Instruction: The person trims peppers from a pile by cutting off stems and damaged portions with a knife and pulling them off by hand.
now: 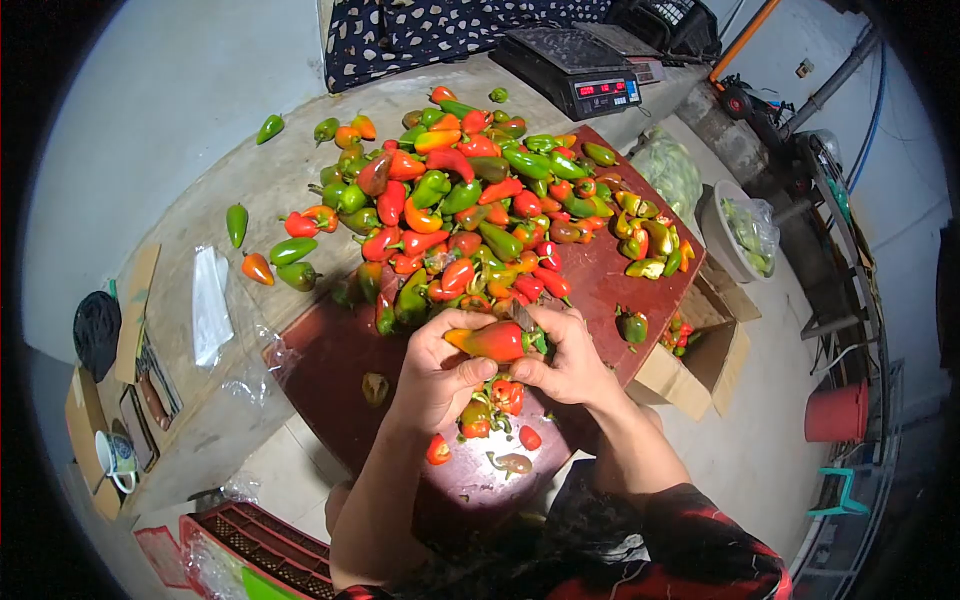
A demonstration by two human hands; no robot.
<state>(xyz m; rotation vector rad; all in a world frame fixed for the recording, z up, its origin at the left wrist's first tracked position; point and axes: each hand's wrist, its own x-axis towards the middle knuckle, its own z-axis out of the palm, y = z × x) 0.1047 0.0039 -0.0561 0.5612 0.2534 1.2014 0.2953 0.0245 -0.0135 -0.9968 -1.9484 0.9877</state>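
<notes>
An orange-red pepper (490, 341) lies sideways between my two hands, its yellowish tip to the left and its green stem end to the right. My left hand (440, 362) grips it by the tip and underside. At the stem end, my right hand (567, 352) is closed with its thumb against the pepper. What looks like a short knife blade (522, 318) shows by the right fingers; its handle is hidden. Below the hands, cut pepper pieces (508, 397) and a brownish pepper scrap (511, 463) rest on the reddish-brown table (440, 490).
A large heap of red, orange and green peppers (440, 190) spreads ahead. Halved peppers (650, 240) sit at its right. A digital scale (590, 85) stands at the back. On the right floor are a cardboard box (715, 350) and a tub (725, 235). At left is a mug (117, 458).
</notes>
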